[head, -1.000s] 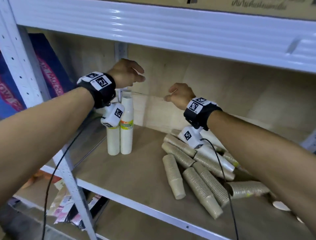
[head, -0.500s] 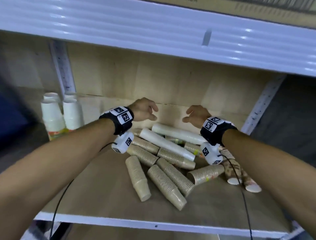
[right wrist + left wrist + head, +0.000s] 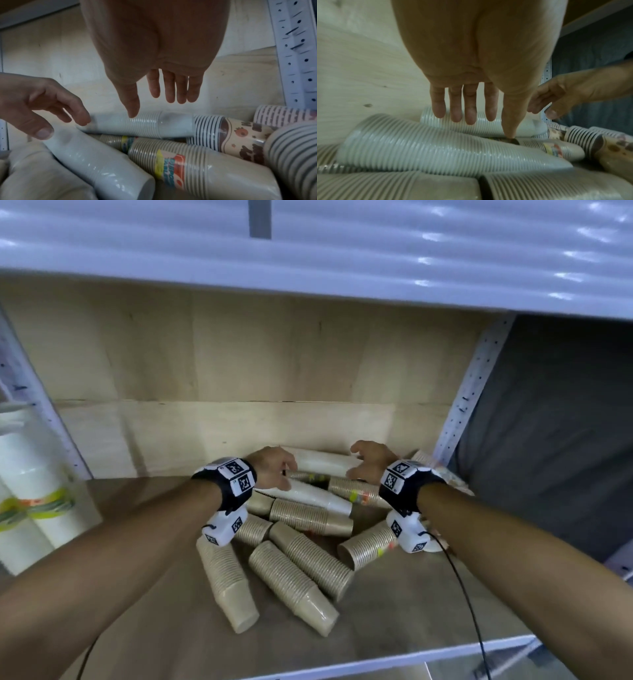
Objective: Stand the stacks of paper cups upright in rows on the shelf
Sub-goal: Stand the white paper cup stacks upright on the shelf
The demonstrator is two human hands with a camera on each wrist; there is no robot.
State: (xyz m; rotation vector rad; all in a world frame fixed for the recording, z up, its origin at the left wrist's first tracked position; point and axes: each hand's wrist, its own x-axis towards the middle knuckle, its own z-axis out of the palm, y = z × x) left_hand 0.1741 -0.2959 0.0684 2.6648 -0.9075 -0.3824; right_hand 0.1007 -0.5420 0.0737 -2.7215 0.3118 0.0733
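Your left hand [image 3: 274, 465] and right hand [image 3: 371, 460] hung open, gripping nothing, over the rear white cup stack [image 3: 325, 462]. Below your fingers most stacks lay toppled; only the white stacks [image 3: 30, 474] far left stood upright.

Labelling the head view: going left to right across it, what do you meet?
Upright white cup stacks with green bands → left hand → lying white cup stack → right hand → perforated white shelf post.

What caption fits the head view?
Both open hands, left hand and right hand, reach for a lying white paper-cup stack atop the pile.
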